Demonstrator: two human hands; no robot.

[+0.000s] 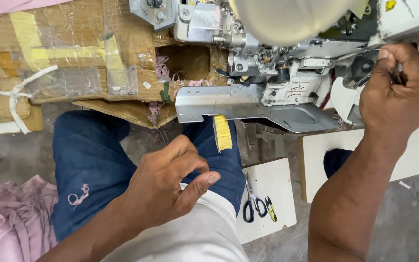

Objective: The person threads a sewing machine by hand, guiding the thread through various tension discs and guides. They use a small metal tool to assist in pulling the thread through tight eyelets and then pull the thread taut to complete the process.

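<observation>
Here the right hand (398,92) is up at the right end of the sewing machine (267,73), fingers pinched together on something thin and dark, perhaps thread, just beside the machine's side opening; the left hand (168,187) hangs loosely curled over the lap, holding nothing; scissors (255,204) lie on a white board (277,187) nearby, nearer the left hand.
</observation>
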